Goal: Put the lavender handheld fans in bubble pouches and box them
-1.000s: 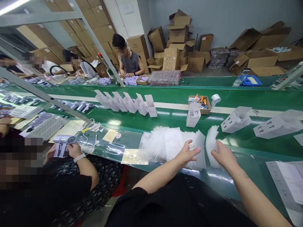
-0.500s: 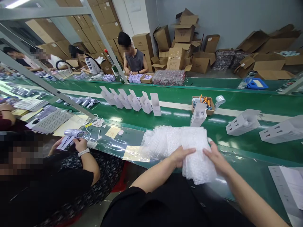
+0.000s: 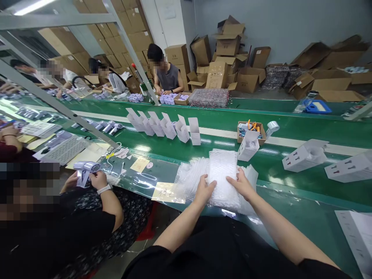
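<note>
Between my two hands is a stack of clear bubble-wrap bags [image 3: 223,174], squared up and tilted toward me at the bench edge. My left hand [image 3: 204,190] grips the stack's left side, thumb on the front face. On the right side my right hand [image 3: 241,185] clasps it the same way, fingers behind. More bubble-wrap bags [image 3: 188,176] lie fanned out to the left, and others show past the right hand. Just beyond the stack stands an open white box [image 3: 248,146].
Several open white boxes [image 3: 181,130] stand in a row on the green conveyor belt [image 3: 221,141]. A small carton [image 3: 252,128] of parts and a hair dryer [image 3: 272,127] are farther back. At left, a co-worker's hand [image 3: 99,180] holds another hair dryer [image 3: 86,167]. A handwritten card [image 3: 167,192] lies nearby.
Both hands have shifted left with the held bags, in front of the fanned pile. My right hand now presses the stack's side, and loose bags show to its right.
</note>
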A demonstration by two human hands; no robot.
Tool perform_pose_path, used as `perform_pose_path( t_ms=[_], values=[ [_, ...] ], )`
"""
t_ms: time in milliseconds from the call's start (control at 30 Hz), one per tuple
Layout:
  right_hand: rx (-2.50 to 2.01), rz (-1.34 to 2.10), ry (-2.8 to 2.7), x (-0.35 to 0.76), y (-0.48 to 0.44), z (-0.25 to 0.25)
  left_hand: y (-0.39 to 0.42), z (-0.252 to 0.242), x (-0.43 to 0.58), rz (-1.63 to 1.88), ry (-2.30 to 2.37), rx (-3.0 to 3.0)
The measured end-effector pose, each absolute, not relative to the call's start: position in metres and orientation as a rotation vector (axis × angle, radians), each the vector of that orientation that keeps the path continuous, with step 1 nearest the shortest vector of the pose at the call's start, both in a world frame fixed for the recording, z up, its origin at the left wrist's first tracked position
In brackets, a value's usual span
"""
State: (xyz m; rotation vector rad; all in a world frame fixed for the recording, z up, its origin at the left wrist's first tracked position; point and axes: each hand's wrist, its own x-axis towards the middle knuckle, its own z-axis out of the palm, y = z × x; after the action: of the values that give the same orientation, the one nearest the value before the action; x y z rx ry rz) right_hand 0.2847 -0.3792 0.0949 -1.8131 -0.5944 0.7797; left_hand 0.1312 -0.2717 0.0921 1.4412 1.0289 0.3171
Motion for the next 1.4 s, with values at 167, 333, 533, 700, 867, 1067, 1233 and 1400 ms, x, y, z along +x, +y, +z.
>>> perform_pose_path(
  t_ms=[167, 333, 533, 700, 867, 1067, 1233, 1400],
  values=[
    [-1.980, 0.626, -0.585, 0.290, -0.395, 0.078, -0.255, 0.076, 0.105, 0.472, 1.058, 2.171],
    [-2.015, 0.576, -0.672, 0.295, -0.423, 0.078, -0.256, 0.085, 0.102, 0.103, 0.411, 2.571],
    [-1.920, 0.727, -0.840, 0.277, -0.428, 0.071, -0.248, 0.077, 0.094, -0.032, 0.370, 2.552],
    [-1.969, 0.765, -1.077, 0.270, -0.430, 0.063, -0.245, 0.079, 0.092, -0.102, 0.247, 2.689],
    [-1.995, 0.852, -1.372, 0.270, -0.437, 0.067, -0.248, 0.078, 0.097, -0.077, 0.033, 2.874],
    [-1.966, 0.816, -1.291, 0.276, -0.442, 0.091, -0.246, 0.074, 0.103, 0.096, -0.185, 2.988],
    [-1.724, 0.820, -0.716, 0.277, -0.432, 0.107, -0.261, 0.105, 0.106, 0.639, 0.037, 3.021],
    [-1.355, 1.059, -0.654, 0.264, -0.422, 0.129, -0.297, 0.138, 0.119, 0.902, 0.016, 2.878]
  ],
)
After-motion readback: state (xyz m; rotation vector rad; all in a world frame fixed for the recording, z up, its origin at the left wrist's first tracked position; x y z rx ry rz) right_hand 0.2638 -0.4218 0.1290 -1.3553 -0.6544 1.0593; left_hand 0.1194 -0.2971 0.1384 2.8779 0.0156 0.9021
